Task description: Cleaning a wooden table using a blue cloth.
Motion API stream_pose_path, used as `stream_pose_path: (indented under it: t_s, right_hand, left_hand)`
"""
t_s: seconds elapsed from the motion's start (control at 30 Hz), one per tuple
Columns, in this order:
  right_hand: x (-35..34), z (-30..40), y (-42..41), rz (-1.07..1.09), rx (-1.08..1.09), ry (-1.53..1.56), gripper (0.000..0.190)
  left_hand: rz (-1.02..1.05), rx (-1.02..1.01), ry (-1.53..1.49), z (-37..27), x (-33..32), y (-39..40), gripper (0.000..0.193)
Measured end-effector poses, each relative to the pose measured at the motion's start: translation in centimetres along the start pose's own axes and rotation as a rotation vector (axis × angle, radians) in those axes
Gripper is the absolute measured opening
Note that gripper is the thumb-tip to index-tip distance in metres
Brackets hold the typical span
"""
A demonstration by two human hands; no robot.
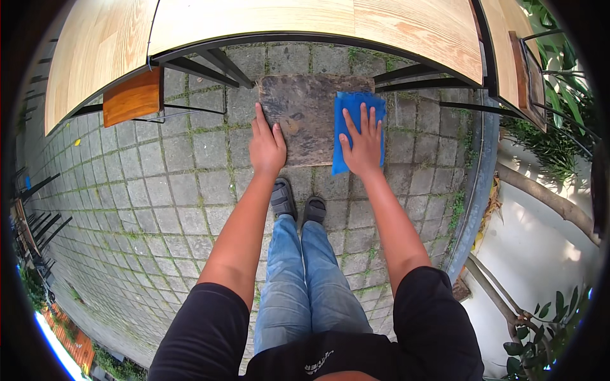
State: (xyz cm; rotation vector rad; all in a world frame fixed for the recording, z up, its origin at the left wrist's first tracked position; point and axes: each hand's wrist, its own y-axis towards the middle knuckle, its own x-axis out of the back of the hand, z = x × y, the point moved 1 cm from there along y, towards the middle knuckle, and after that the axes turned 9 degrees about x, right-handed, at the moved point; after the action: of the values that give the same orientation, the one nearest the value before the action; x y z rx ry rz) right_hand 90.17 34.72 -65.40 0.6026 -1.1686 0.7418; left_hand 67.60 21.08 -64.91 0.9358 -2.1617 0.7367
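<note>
A worn, dark-stained wooden board [305,114], perhaps a stool or bench top, lies in front of me below the edge of a light wood table. My left hand [268,145] rests at its left edge, with the index finger stretched along the side. On the board's right part lies a folded blue cloth [340,143] with a frayed far edge. My right hand [363,138] presses flat on this cloth, fingers spread. What supports the board is hidden.
The light wood table [267,16] with black metal legs spans the far side. An orange-brown wooden seat [133,97] stands at its left, another chair [524,76] at the far right. Grey pavers [181,190] cover the ground; a curb [472,190] and plants border the right.
</note>
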Motion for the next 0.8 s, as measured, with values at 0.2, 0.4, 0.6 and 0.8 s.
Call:
stream_pose_path:
  t_s: [0.2,0.4,0.6,0.8]
  right_hand:
    - [-0.3,-3.4,10.1,-0.171,0.010,-0.021,0.058]
    - [-2.4,-2.0,12.4,-0.232,-0.114,-0.201,0.056]
    - [-3.9,7.8,16.2,-0.158,-0.023,-0.015,0.058]
    - [-5.0,15.0,19.1,-0.114,0.203,0.147,0.057]
  left_hand:
    - [0.034,-0.008,-0.079,0.3,0.2,0.2,0.068]
    - [0.027,-0.016,-0.114,0.3,-0.3,-0.1,0.066]
    - [0.009,0.003,-0.525,3.1,-1.0,0.9,0.058]
    - [0.074,0.258,-0.941,5.2,-0.1,3.0,0.065]
